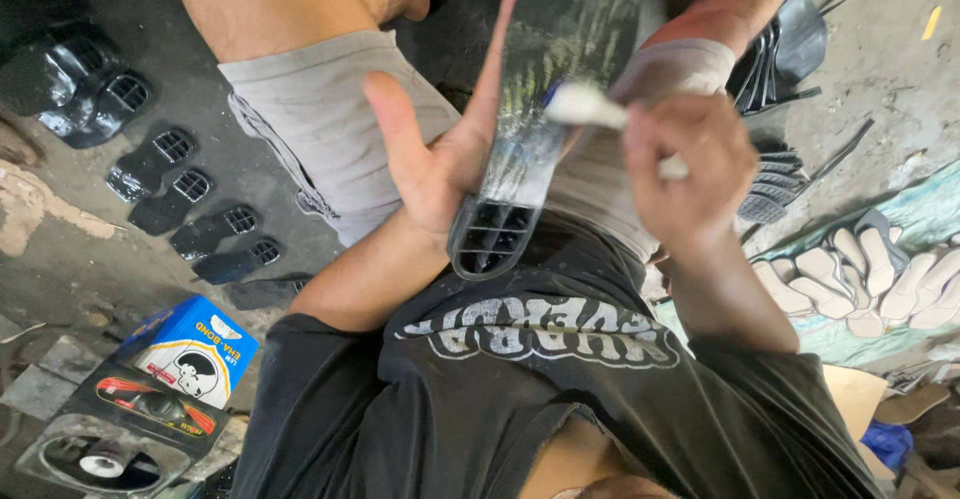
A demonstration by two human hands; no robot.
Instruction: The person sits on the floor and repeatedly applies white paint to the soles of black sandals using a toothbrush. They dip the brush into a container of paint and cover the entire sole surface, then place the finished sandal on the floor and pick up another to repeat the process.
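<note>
Black shoe sole [540,109] — long, glossy, with an open gridded heel end — lies along the person's lap, heel end toward the body, resting on the grey shorts [330,129]. The left hand [435,164] props it from the side: palm against the sole's edge, fingers spread and open rather than closed around it, thumb pointing up. The right hand [690,174] has its grip closed on a small white brush [590,107], whose pale tip touches the sole's shiny upper face near the middle.

Outward from the lap, a row of black heel pieces [185,184] with gridded openings lies on the dark floor [90,259] to the left. Near them sits a blue and white glue box [195,349] — beside it a clear plastic blister pack [120,429] holding a small roll. To the right, more black soles [780,49] are stacked, and a cluster of pale sole cut-outs [870,279] lies on a greenish sheet.
</note>
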